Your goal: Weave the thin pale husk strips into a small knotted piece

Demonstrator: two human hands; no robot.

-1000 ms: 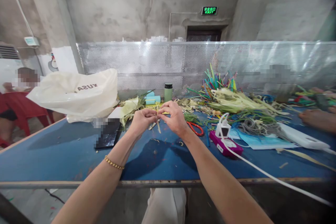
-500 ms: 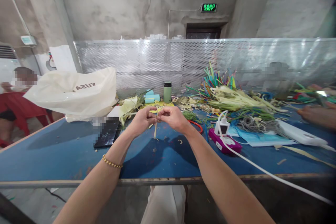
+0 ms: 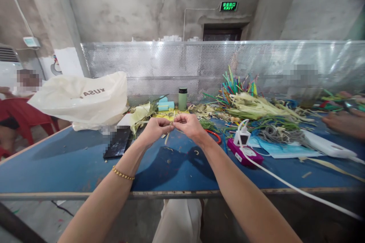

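Note:
Above the blue table (image 3: pixel 94 174), my left hand (image 3: pixel 156 131) and my right hand (image 3: pixel 188 124) meet fingertip to fingertip. Both are closed in a pinch on a thin pale strip of husk (image 3: pixel 167 139). One end of the strip hangs below my fingers, and a short end sticks up above them. The part between the fingertips is mostly hidden. Just left of my left hand lies a piece of pale green corn husk (image 3: pixel 140 115). A green bottle with a black lid (image 3: pixel 183 99) stands behind my hands.
A white plastic bag (image 3: pixel 82 98) and a dark tablet (image 3: pixel 117 144) lie left. To the right are a husk pile (image 3: pixel 256 107), a purple power block (image 3: pixel 244 153) with a white cable, and a white power bank (image 3: pixel 327 144). Another person's hand (image 3: pixel 343 123) is at far right.
My hands stay pinched together at nearly the same place, with fingers slightly shifted. The strip's hanging end now tilts to the left and shows shorter.

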